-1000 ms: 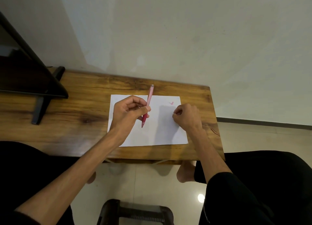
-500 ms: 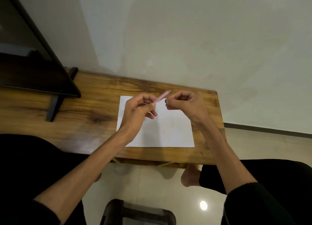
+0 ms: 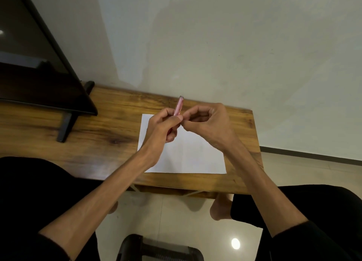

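My left hand [image 3: 162, 127] grips a pink pen [image 3: 179, 107] above a white sheet of paper [image 3: 192, 158]. The pen's free end points up and away from me. My right hand [image 3: 209, 125] is curled beside it, and its thumb and forefinger pinch the pen's shaft right next to my left thumb. The pen's lower part is hidden inside my left hand. The sheet lies flat on the right half of a wooden table [image 3: 98, 139], and both hands hover over its far edge.
A black screen [image 3: 39, 74] on a stand [image 3: 65, 127] takes up the table's left side. A plain wall rises just behind the table. Under the table are a tiled floor, my bare feet and a dark stool [image 3: 156, 249].
Both hands rose off the paper and came together. The pen swung from writing position to pointing away, and my right hand went from resting on the sheet to pinching the pen.
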